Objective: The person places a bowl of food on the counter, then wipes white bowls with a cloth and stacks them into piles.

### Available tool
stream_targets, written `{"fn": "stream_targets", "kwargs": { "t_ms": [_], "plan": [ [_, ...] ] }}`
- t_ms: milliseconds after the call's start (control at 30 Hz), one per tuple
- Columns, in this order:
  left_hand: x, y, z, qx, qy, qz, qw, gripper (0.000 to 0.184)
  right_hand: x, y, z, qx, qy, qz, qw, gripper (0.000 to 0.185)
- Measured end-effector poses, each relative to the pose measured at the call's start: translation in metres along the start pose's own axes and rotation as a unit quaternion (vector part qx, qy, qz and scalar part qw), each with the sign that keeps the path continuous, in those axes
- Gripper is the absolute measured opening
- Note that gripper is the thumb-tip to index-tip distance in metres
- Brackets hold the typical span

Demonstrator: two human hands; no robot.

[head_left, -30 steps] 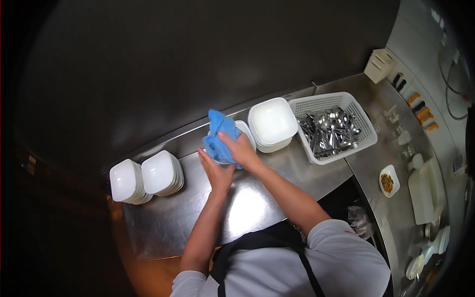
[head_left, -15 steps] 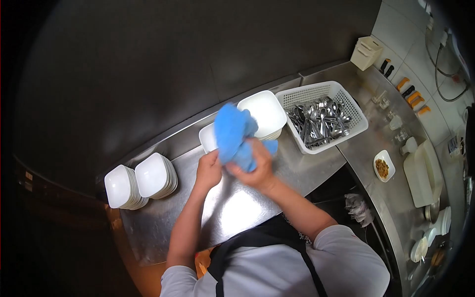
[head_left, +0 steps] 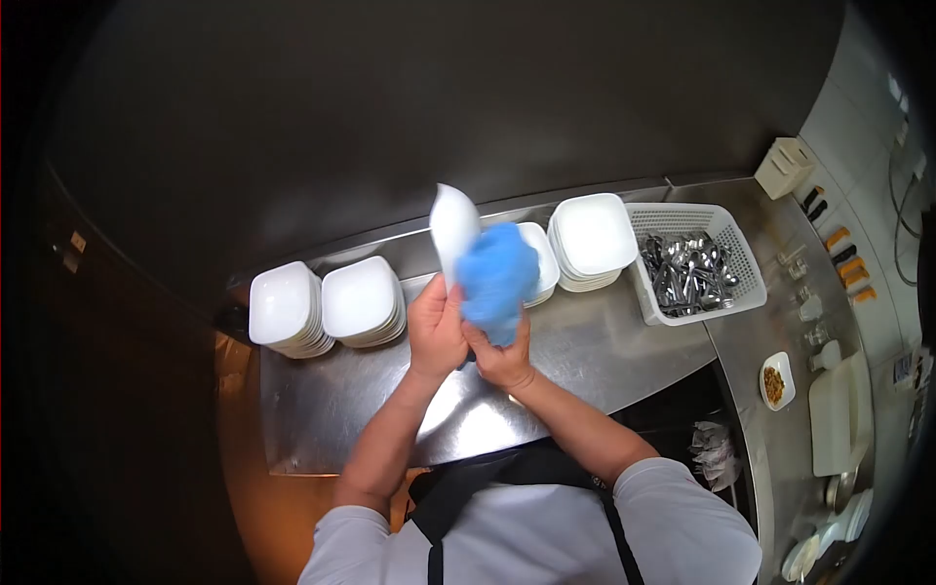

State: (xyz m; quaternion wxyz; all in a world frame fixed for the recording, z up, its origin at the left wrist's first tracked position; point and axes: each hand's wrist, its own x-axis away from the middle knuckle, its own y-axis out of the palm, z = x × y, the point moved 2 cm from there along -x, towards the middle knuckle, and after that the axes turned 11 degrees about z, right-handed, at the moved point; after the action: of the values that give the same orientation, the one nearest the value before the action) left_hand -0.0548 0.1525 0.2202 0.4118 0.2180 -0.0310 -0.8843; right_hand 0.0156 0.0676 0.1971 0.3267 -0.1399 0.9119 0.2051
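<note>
My left hand [head_left: 436,327] is closed on a white square dish [head_left: 452,222], which is tilted up on edge and blurred by motion. A crumpled blue cloth [head_left: 497,273] is bunched in my right hand [head_left: 503,359] and pressed against the dish's right side, hiding part of it. Both hands are close together above the steel counter [head_left: 575,361]. Just behind the cloth stands a low stack of white dishes [head_left: 541,258], partly hidden. To its right is a taller stack of the same dishes [head_left: 595,234].
Two more dish stacks, one [head_left: 283,304] at the far left and another [head_left: 363,300] beside it, stand on the counter. A white perforated basket [head_left: 746,258] holds cutlery [head_left: 690,273]. Further right are a small dish of brown food [head_left: 774,382] and several knives [head_left: 851,271] by the wall.
The camera view has shifted, so the counter items appear moved. The dish in my left hand now shows beside the cloth, where the cloth covered it before. My right hand has turned and dropped lower.
</note>
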Motion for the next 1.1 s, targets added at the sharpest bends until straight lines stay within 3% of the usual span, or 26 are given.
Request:
{"fn": "stream_targets", "kwargs": {
  "t_ms": [100,133,167,200,233,267,367,400,467,567,700,833,867,967,1000,1033,1067,1100],
  "plan": [
    [0.014,-0.013,0.0,-0.117,0.144,0.022,0.982,0.022,-0.056,0.011,-0.037,0.078,-0.135,-0.168,0.973,0.046],
    [0.02,-0.004,0.02,-0.019,0.05,0.04,0.998,0.02,-0.061,0.014,-0.017,0.013,-0.054,-0.144,0.988,0.046],
    [0.026,-0.003,0.031,-0.057,0.071,0.024,0.996,0.019,-0.067,0.017,0.004,-0.058,0.022,-0.108,0.992,0.046],
    [0.033,-0.004,0.038,-0.095,0.091,0.009,0.991,0.018,-0.077,0.019,0.003,-0.141,0.257,-0.092,0.951,0.047],
    [0.038,-0.005,0.041,-0.132,0.112,-0.005,0.985,0.018,-0.077,0.02,0.003,-0.216,0.476,-0.071,0.85,0.048],
    [0.041,-0.008,0.042,-0.15,0.149,-0.029,0.977,0.017,-0.062,0.02,0.039,-0.296,0.551,-0.082,0.776,0.048],
    [0.028,-0.024,0.023,-0.285,0.265,-0.002,0.921,0.022,-0.005,0.026,0.035,-0.181,0.482,-0.008,0.857,0.048],
    [0.018,-0.034,0.019,-0.328,0.3,0.006,0.896,0.026,0.009,0.024,0.027,-0.176,0.492,-0.037,0.852,0.047],
    [0.006,-0.069,0.011,-0.391,0.272,0.032,0.879,0.025,0.025,0.022,0.007,-0.169,0.508,-0.089,0.84,0.046],
    [-0.001,-0.126,-0.007,-0.499,0.283,-0.012,0.819,0.02,0.017,0.003,-0.009,-0.105,0.399,-0.149,0.898,0.039],
    [0.001,-0.175,-0.024,-0.593,0.258,-0.069,0.76,0.02,-0.008,-0.027,0.007,0.002,0.334,-0.063,0.941,0.03],
    [0.002,-0.194,-0.033,-0.604,0.204,-0.053,0.769,0.018,-0.02,-0.042,0.003,0.032,0.272,-0.019,0.962,0.031],
    [0.002,-0.195,-0.034,-0.619,0.191,-0.069,0.759,0.027,-0.018,-0.041,-0.002,0.046,0.263,-0.02,0.963,0.033],
    [0.013,-0.155,-0.011,-0.587,0.266,-0.021,0.764,0.045,-0.006,-0.036,-0.022,0.072,0.228,-0.008,0.971,0.043],
    [0.019,-0.142,-0.015,-0.46,0.202,-0.057,0.863,0.074,0.001,-0.034,-0.027,0.081,0.216,0.0,0.973,0.047],
    [0.031,-0.11,-0.015,-0.286,0.108,-0.068,0.95,0.089,0.013,-0.035,-0.025,0.071,0.262,-0.035,0.962,0.058],
    [0.045,-0.072,-0.015,-0.076,0.03,-0.061,0.995,0.093,0.021,-0.034,-0.028,0.13,0.214,-0.078,0.965,0.057],
    [0.055,-0.045,-0.018,0.136,-0.058,-0.046,0.988,0.097,0.035,-0.028,-0.025,0.147,0.173,-0.104,0.968,0.057]
  ]
}}
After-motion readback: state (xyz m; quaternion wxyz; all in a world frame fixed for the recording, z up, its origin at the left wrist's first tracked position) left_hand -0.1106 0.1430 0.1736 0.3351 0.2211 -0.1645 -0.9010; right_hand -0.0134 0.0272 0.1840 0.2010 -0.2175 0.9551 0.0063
